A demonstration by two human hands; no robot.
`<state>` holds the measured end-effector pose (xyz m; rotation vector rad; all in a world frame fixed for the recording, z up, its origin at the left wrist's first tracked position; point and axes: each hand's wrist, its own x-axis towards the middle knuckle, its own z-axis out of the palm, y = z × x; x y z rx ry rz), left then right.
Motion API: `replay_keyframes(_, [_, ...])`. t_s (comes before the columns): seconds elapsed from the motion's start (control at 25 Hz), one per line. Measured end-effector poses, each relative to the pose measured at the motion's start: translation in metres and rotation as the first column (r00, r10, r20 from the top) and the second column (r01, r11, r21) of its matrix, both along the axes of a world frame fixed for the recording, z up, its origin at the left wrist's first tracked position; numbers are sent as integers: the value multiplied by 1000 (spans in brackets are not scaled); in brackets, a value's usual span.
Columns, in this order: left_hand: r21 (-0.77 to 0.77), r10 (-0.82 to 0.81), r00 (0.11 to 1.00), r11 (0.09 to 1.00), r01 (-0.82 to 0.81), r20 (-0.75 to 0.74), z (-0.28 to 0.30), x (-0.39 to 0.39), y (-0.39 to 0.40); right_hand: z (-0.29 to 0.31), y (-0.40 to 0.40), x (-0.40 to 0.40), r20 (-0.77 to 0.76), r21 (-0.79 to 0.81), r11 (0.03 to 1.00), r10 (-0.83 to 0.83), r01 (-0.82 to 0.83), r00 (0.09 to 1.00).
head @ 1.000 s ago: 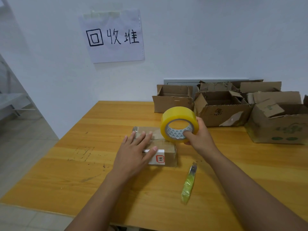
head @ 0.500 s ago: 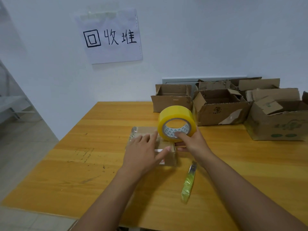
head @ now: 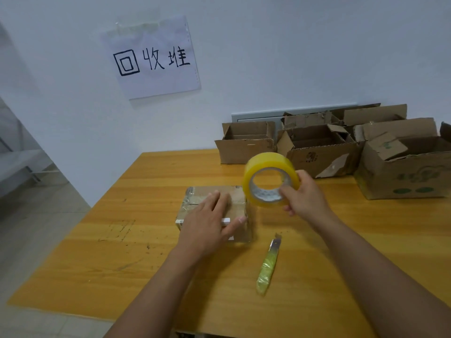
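Note:
A small closed cardboard box (head: 238, 197) lies on the wooden table (head: 122, 252), with clear tape on its top. My left hand (head: 207, 223) rests flat on the box, fingers straight and thumb at its right edge. My right hand (head: 305, 198) grips a big roll of yellow packing tape (head: 266, 172), thumb inside the core, held upright just above and right of the box. A green-handled utility knife (head: 268, 267) lies on the table in front of the box, between my forearms.
Several open, worn cardboard boxes (head: 319, 152) stand along the back right of the table against the white wall. A paper sign (head: 151, 59) with handwritten characters hangs on the wall. The table's left edge drops to a tiled floor.
My right hand has lifted the tape roll up and to the right, off the box. My left hand stays pressed on the box top.

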<state>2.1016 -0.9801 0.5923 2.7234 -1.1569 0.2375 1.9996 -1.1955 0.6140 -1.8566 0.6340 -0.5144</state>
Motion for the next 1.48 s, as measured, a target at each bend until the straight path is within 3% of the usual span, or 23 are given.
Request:
replay_keyframes(0.16, [4,-10,1000,1000,10,10,-1,-1,0,-7,-29,-35,-149,-240,971,-62,25,987])
replay_keyframes(0.4, [64,-17,999,998,16,28,2,-6,-2,-28,-33,-39,-152,-270,963,-42,0,987])
replay_keyframes(0.6, [101,-57,997,994,52,54,3,-14,-15,-42,-28,-39,-251,-321,946,-42,-42,967])
replay_keyframes(0.72, [110,-115,988,988,104,100,4,-18,-24,-46,-28,-39,-262,-295,955,-52,-28,964])
replay_keyframes(0.92, [105,-100,995,990,96,32,2,-18,-37,-42,-32,-41,-273,-136,988,31,-71,962])
replay_keyframes(1.08, [105,-85,996,991,84,8,2,-15,-35,-38,-35,-41,-277,-143,986,46,-89,960])
replay_keyframes(1.2, [94,-80,997,992,78,14,2,-15,-36,-34,-51,-61,-210,-252,967,-96,41,973])
replay_keyframes(1.32, [71,-66,998,995,66,8,3,-16,-36,-36,-68,-80,-122,-427,877,-295,218,948])
replay_keyframes(1.48, [55,-81,997,995,81,-4,5,-20,-36,-46,-62,-78,-155,-244,938,-289,246,945])
